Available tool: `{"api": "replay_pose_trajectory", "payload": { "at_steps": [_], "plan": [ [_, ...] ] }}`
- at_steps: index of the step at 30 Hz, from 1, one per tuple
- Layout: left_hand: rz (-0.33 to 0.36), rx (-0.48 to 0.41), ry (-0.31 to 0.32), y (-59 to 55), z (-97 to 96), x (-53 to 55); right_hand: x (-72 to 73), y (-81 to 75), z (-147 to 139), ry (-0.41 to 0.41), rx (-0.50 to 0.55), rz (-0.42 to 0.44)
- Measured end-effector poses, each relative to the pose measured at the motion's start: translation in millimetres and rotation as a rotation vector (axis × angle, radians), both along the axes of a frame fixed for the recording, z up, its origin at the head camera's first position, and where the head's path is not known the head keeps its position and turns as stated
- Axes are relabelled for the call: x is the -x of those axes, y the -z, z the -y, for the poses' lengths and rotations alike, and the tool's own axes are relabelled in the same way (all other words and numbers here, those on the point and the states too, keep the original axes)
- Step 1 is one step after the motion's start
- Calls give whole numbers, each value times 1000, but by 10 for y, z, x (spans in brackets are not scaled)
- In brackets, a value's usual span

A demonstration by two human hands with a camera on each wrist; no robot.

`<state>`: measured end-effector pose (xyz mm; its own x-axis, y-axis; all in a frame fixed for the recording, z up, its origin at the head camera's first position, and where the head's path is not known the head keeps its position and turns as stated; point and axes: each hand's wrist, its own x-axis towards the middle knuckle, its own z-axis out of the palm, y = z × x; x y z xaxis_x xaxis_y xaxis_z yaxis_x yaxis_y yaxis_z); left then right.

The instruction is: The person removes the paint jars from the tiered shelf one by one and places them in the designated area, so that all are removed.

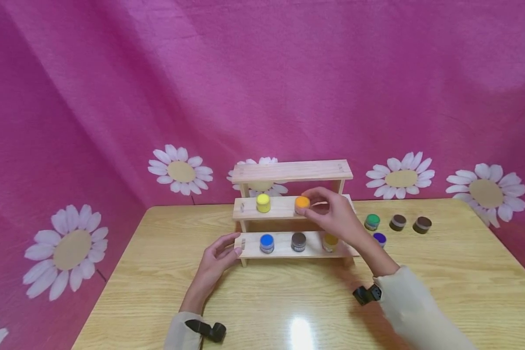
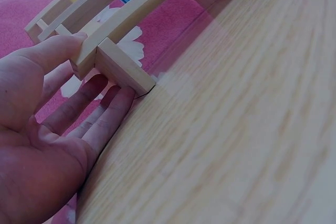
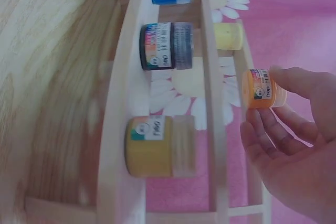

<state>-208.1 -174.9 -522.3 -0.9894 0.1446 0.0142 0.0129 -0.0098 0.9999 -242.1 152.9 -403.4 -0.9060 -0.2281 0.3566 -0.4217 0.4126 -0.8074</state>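
A three-tier wooden rack (image 1: pixel 294 171) stands on the table. My right hand (image 1: pixel 334 214) pinches an orange paint jar (image 1: pixel 302 204) at the middle tier; the right wrist view shows thumb and fingers around its lid end. To its left on that tier sits a yellow jar (image 1: pixel 263 203). The lowest tier carries a blue jar (image 1: pixel 267 243), a dark brown jar (image 1: pixel 298 241) and an ochre jar (image 1: pixel 330 242), partly covered by my right arm in the head view. My left hand (image 1: pixel 218 256) grips the lowest tier's left end, thumb on the board (image 2: pixel 126 24), fingers beside the leg.
Right of the rack stand a green jar (image 1: pixel 372 221), two dark jars (image 1: pixel 397 222) and a purple jar (image 1: pixel 379 239), partly hidden by my right arm. A pink flowered cloth (image 1: pixel 262 87) hangs behind the wooden table (image 1: pixel 166 272).
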Motion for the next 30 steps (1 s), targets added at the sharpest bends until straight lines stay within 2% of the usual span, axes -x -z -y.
{"api": "replay_pose_trajectory", "payload": {
  "at_steps": [8,16,20,25,30],
  "plan": [
    [-2,0,1,-15,10,6,-151,-77,-145,-11,7,-1],
    [10,7,-5,-13,16,8,-271,-96,-357,5,22,-60],
    [14,12,-15,-16,17,8,-350,-75,-460,44,4,-97],
    [11,9,-8,-9,7,3,-446,-19,-622,92,49,-100],
    [23,5,-5,-16,-7,-7,-531,19,-788,101,86,-97]
  ]
}}
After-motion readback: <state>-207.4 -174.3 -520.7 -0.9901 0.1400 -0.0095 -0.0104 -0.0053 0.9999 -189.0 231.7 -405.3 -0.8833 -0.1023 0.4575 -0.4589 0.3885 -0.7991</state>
